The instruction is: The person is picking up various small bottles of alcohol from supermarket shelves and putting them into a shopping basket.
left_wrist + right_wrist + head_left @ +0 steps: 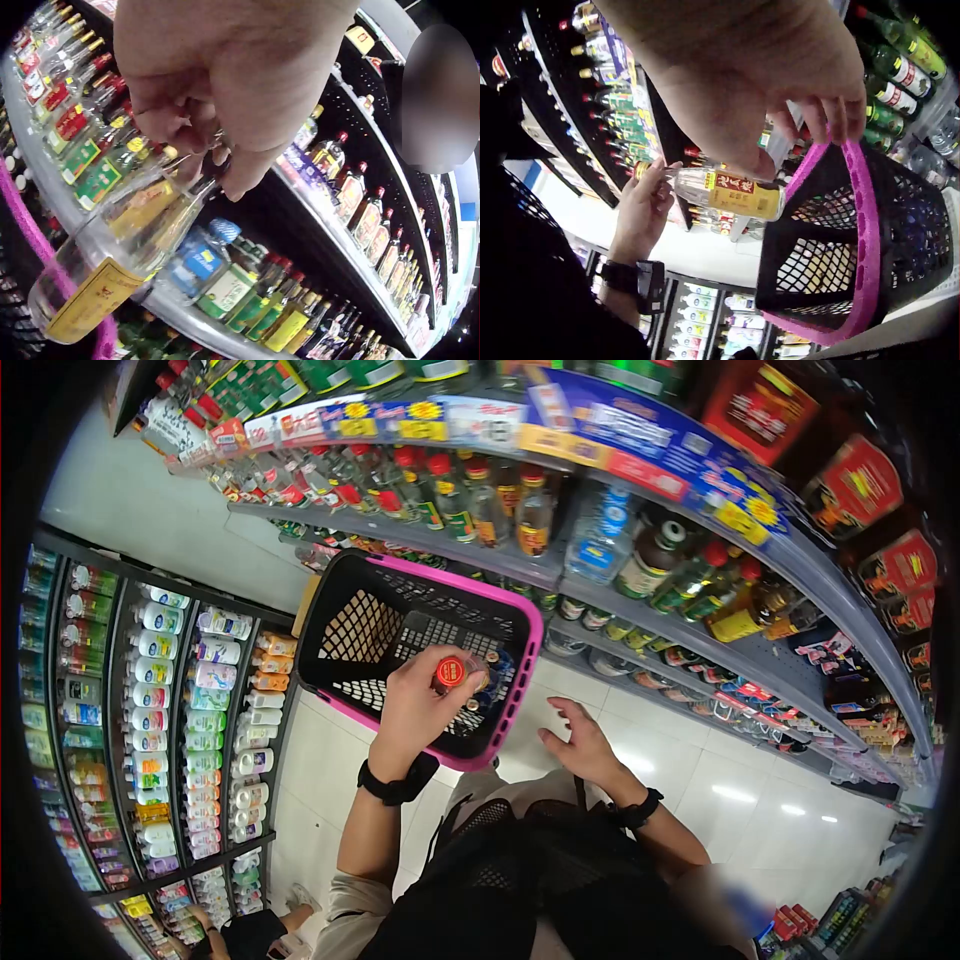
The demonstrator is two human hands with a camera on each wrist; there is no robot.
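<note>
Both wrist views show the bottle label (739, 199); head, only cap (450, 672) over basket (523, 660).

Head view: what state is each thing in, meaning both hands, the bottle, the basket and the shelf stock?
left hand: grips the bottle by its neck.
bottle: red cap on, held over the basket's open top.
basket: open, tilted; contents hard to tell.
right hand: beside the basket's pink rim; whether it grips it is unclear.
shelf bottles: capped, upright in rows.
</note>
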